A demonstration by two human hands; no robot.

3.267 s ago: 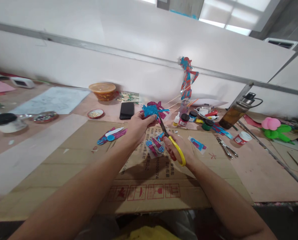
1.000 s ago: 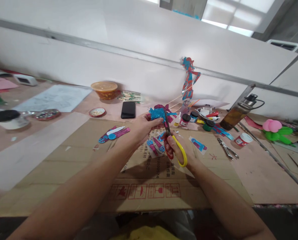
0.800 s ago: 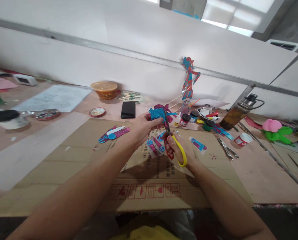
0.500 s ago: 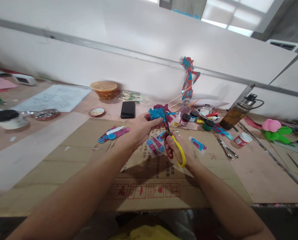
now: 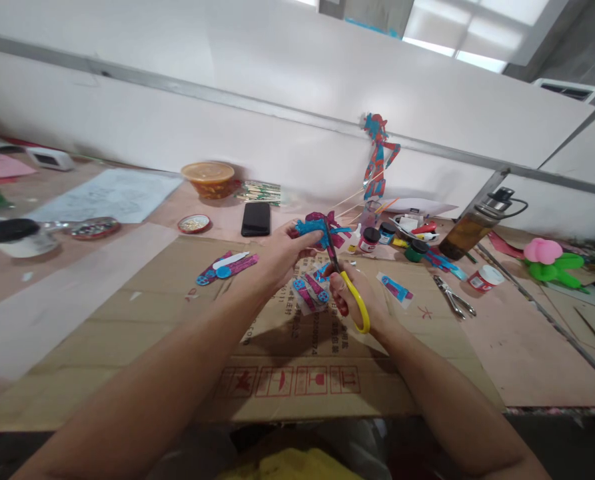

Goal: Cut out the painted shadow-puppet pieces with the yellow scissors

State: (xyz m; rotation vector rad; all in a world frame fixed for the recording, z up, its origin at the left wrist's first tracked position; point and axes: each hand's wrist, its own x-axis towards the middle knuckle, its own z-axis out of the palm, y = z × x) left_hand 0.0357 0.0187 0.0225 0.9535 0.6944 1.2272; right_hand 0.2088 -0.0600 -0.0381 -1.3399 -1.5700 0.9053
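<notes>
My left hand [image 5: 282, 253] pinches a blue and magenta painted cutout [image 5: 313, 225] and holds it up over the cardboard sheet [image 5: 177, 333]. My right hand [image 5: 360, 300] grips yellow-handled scissors [image 5: 348, 288], whose blades reach up into the cutout's right side. Under the hands lie several small blue and pink cut pieces [image 5: 310, 290]. More such pieces [image 5: 224, 267] lie to the left, and one strip [image 5: 394, 288] lies to the right.
A black phone [image 5: 256, 219], an orange bowl [image 5: 208, 179], a small dish [image 5: 194, 223], paint jars [image 5: 377, 237], pliers [image 5: 454, 298], a bottle [image 5: 477, 223] and a pink toy [image 5: 547, 257] stand around. A finished paper figure [image 5: 377, 157] leans on the white wall.
The cutout has tilted flatter in my left hand. The scissors' handles have closed slightly and shifted a little left. The view has hardly moved.
</notes>
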